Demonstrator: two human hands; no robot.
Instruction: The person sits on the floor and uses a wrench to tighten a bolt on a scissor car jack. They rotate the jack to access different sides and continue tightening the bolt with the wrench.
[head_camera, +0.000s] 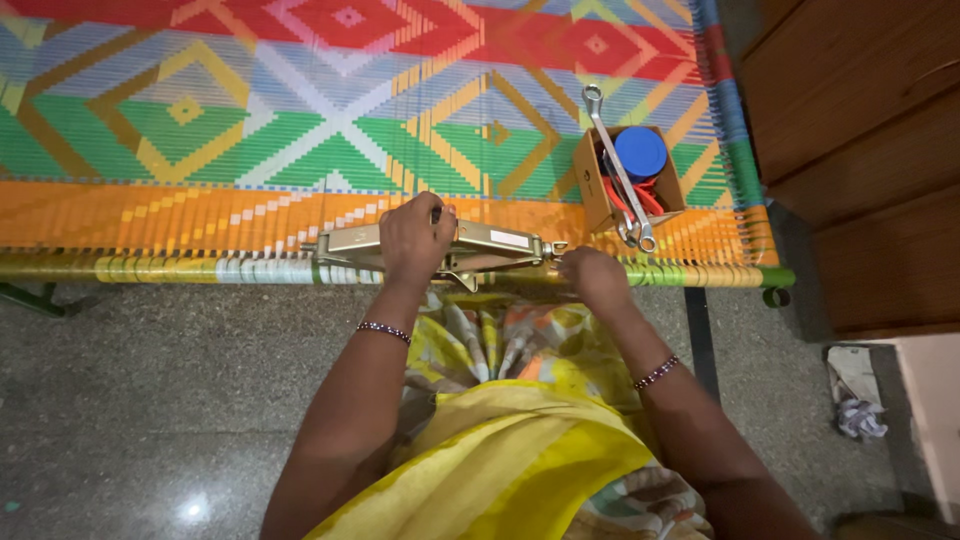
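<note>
A gold-coloured metal scissor jack lies folded flat along the near edge of a woven cot. My left hand rests on top of its middle, fingers curled over it. My right hand is closed at the jack's right end, by the screw eye. Both wrists wear bead bracelets. The part of the jack under my left hand is hidden.
The cot's woven surface is patterned in red, green, orange and blue. A small cardboard box on it holds a blue lid, red-handled tools and a long ring spanner. Wooden furniture stands at right; crumpled cloth lies on the stone floor.
</note>
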